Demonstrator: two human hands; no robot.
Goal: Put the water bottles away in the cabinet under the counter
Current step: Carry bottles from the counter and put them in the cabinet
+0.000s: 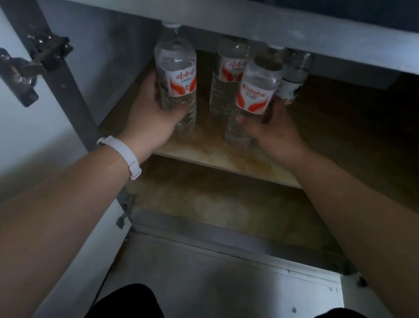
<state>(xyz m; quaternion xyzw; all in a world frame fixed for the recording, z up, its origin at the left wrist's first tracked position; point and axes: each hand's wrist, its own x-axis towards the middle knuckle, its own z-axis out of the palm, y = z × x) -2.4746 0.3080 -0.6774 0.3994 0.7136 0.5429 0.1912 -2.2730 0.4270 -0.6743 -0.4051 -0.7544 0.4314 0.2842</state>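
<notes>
With my left hand [153, 115] clenched on one water bottle [175, 75] and my right hand [272, 132] on another [256, 90], both over the cabinet shelf [204, 153], I'd seat each base flat — beside the two behind [225, 81] — before letting go.

Head camera looks forward-down, close into open cabinet [127, 133] (single view).

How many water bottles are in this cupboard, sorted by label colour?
Red-and-white label: 3, one in the left hand, one in the right hand, one standing behind.
Green-and-white label: 1, at the back right.
Total: 4 bottles.
</notes>
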